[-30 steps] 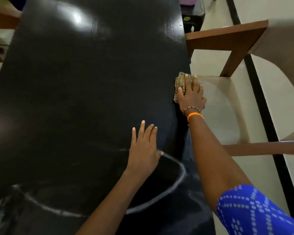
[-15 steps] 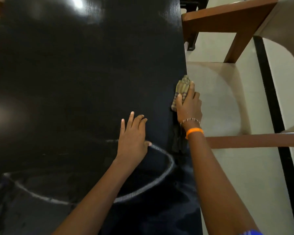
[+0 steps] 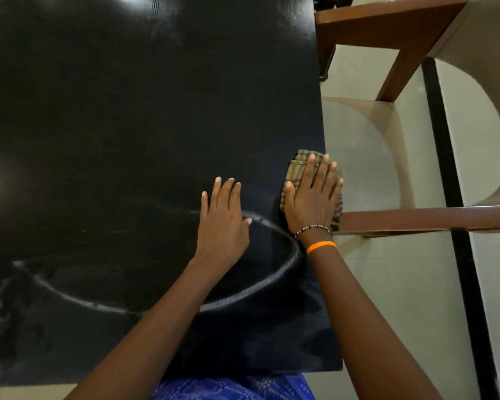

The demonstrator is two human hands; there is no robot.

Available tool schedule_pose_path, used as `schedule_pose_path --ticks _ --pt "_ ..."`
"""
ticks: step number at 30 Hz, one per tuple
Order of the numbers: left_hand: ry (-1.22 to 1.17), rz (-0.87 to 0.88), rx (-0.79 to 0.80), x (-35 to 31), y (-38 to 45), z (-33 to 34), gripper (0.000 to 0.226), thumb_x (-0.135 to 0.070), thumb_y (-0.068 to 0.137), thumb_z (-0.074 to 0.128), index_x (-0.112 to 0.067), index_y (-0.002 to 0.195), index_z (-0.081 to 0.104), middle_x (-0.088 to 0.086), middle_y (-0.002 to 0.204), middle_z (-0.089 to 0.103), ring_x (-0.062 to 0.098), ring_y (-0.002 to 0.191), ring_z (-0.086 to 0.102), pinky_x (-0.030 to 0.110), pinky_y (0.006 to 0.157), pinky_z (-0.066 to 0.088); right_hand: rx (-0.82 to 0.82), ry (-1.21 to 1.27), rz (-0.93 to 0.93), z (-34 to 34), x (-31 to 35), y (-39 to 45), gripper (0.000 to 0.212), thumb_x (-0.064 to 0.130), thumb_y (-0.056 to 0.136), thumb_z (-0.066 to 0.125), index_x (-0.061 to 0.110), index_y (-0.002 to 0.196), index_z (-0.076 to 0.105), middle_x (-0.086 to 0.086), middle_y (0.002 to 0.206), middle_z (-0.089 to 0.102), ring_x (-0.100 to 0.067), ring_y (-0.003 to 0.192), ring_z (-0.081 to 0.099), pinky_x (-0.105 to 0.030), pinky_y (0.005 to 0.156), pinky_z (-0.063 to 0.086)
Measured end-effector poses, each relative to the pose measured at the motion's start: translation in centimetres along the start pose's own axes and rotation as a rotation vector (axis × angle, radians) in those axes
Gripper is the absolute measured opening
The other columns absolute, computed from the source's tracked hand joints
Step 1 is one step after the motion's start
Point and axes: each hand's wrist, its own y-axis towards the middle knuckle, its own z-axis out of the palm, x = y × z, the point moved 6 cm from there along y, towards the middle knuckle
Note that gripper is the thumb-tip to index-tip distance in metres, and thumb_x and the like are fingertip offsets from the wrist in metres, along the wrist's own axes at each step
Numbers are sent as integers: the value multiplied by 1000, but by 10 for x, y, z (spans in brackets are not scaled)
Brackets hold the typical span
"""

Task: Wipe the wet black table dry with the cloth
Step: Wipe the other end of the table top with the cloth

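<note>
The glossy black table (image 3: 127, 125) fills the left and middle of the head view. A pale curved streak crosses its near half, and smeared patches show at the lower left. My right hand (image 3: 312, 197) presses flat on a folded brown striped cloth (image 3: 296, 168) at the table's right edge; part of the cloth hangs past the edge. My left hand (image 3: 223, 215) rests flat on the tabletop just left of it, fingers together, holding nothing.
A wooden chair (image 3: 387, 30) with brown arms and a beige seat (image 3: 361, 157) stands close against the table's right side. Its near arm (image 3: 427, 219) runs right beside the cloth. Pale floor with a black stripe (image 3: 456, 226) lies beyond.
My right hand has slid the cloth along the right edge toward me. My left hand stays flat on the table. The camera has tilted down and closer.
</note>
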Motion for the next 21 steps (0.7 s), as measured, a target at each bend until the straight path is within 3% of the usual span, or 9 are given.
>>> schedule_pose_path --ticks 4,8,11,21 --pt "-39 -82 -35 33 -16 -6 65 -22 95 44 -10 149 10 5 159 7 22 147 -5 42 118 -2 28 14 -79 6 41 5 69 42 94 27 9 150 2 -18 158 -2 -34 145 -3 -48 116 -5" --pt "-73 -179 -94 80 -28 -17 61 -16 95 43 -8 148 14 7 158 12 23 147 -2 43 118 0 26 36 -195 16 114 -3 69 43 91 22 10 150 4 -17 158 1 -33 146 -2 -47 116 -7" --pt "-94 -237 -113 118 -35 -27 60 -15 95 42 -8 148 15 6 158 12 23 147 -2 44 119 1 40 50 -224 22 162 -2 67 39 95 30 11 150 4 -15 158 -1 -32 146 -4 -48 116 -7" --pt "-142 -325 -208 250 -45 -87 64 -23 94 46 -9 148 14 6 158 13 22 147 -2 43 118 1 9 32 -109 23 256 60 65 37 96 34 17 151 6 -9 159 1 -29 146 -3 -56 113 -8"
